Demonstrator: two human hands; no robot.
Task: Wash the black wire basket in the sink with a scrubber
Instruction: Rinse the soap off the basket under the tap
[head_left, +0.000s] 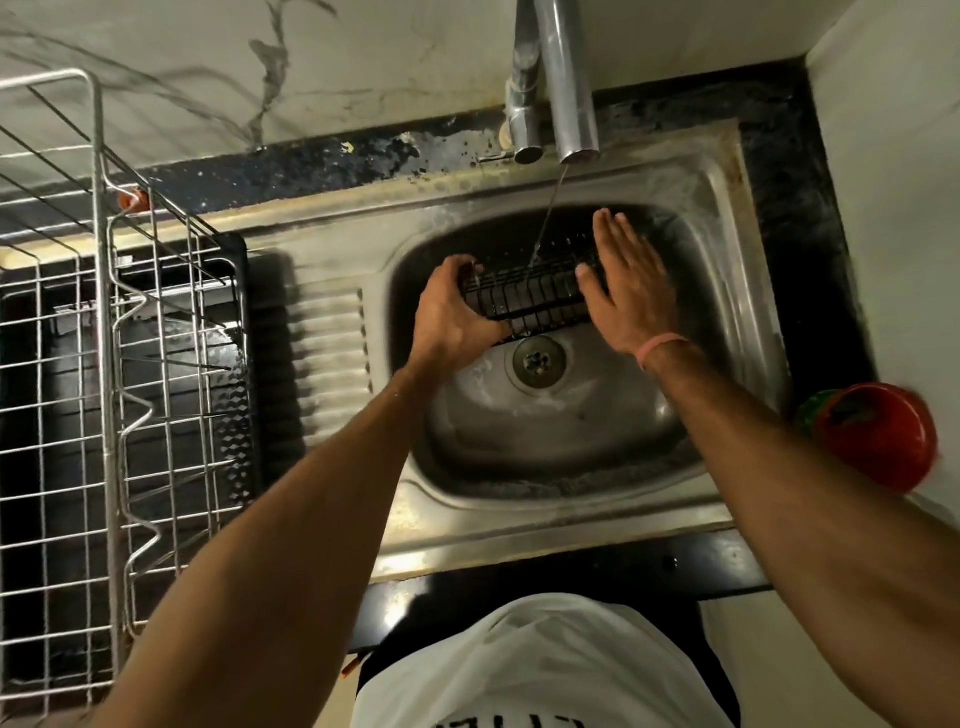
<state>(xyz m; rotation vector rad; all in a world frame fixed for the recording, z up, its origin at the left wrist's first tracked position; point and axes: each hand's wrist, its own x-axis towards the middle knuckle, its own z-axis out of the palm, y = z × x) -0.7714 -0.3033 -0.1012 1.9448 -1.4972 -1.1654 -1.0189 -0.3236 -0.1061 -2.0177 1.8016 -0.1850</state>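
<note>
Holding the black wire basket (530, 296) over the far half of the sink (727, 171), we see its long axis run left to right, tilted, under a thin stream from the tap (569, 78). Our left hand (452, 317) curls round its left end; our right hand (623, 280) lies flat, fingers straight, against its right end. Basin walls sit close behind and right of the basket; open room lies nearer us, over the drain (537, 361). A steel dish rack (104, 364) crowds the left; a red bowl (878, 436) sits on the worktop (800, 208) right. Shirt lettering is cut off, unreadable.
</note>
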